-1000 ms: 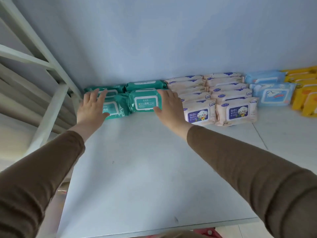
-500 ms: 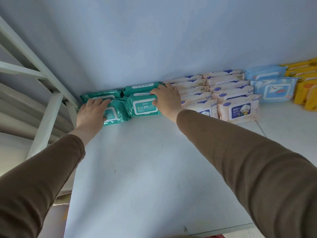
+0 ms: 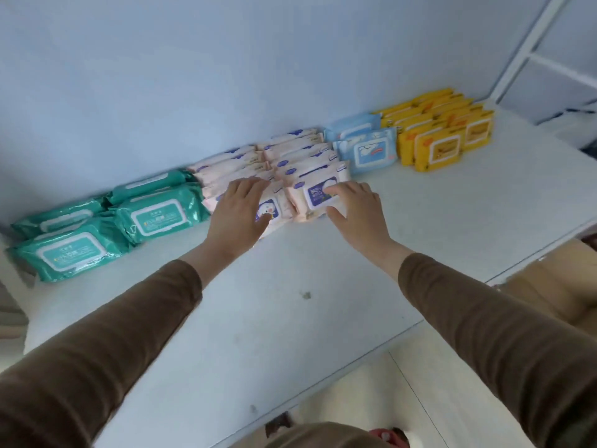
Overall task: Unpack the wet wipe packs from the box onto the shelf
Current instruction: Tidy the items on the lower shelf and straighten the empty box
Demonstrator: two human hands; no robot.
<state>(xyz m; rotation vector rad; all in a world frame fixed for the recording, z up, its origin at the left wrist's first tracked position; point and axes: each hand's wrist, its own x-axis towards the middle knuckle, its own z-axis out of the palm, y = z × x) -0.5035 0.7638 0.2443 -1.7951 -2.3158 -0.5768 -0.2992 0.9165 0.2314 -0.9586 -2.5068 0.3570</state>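
Both hands lie on the pink packs, which stand in two leaning rows at the back of the white shelf against the pale blue wall. The left hand rests flat on the front pack of the left pink row, its grip spread with fingers straight. The right hand rests on the front pack of the right pink row, fingers straight over the purple label, thumb stretched out low at the pack's bottom edge; its grip is spread too, pinching nothing.

Left of the pink packs, touching them, sit the green packs, two rows deep, reaching the shelf's left end. Right of the pink packs, just beside them, stand the blue packs, and beyond those the yellow packs. A white frame rises well to the right of the pink packs, past the yellow ones. In front of the pink packs the shelf bears a small dark spot. Below the shelf's front edge, to the right, a brown cardboard box shows in part
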